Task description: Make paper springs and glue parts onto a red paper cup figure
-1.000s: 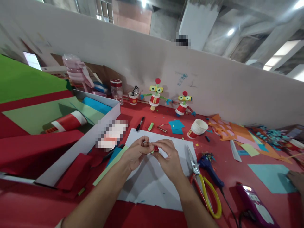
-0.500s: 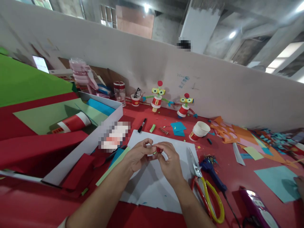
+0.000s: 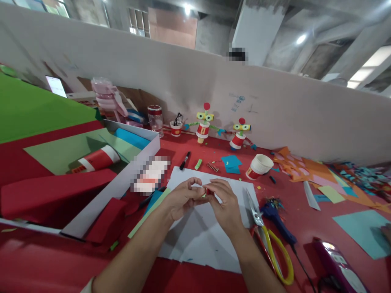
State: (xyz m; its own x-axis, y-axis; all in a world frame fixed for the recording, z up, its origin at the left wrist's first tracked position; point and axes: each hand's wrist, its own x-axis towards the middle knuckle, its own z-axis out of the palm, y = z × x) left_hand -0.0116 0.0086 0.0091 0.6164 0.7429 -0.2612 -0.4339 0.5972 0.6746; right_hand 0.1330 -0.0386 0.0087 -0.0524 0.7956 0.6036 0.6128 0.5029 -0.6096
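Observation:
Above a white sheet (image 3: 207, 240) my left hand (image 3: 185, 198) and my right hand (image 3: 225, 203) meet, fingertips pinched together. Between them is a small red and green piece of folded paper (image 3: 208, 191), mostly hidden by the fingers. Just beyond the sheet lie a green folded paper spring (image 3: 198, 164) and a red-brown one (image 3: 212, 167). Blue paper pieces (image 3: 231, 163) and a black marker (image 3: 185, 161) are close by. Two paper-cup robot figures (image 3: 203, 129) with spring arms stand by the wall.
Scissors (image 3: 271, 248) and a blue glue gun (image 3: 279, 221) lie right of the sheet, near stacked paper cups (image 3: 259, 166). An open box (image 3: 100, 201) with coloured paper stands left. Another person's hand (image 3: 385, 232) is at the right edge, by light-blue paper (image 3: 357, 232).
The view has shifted slightly. Both hands still pinch the small paper piece over the sheet; my right-hand fingers have changed position a little.

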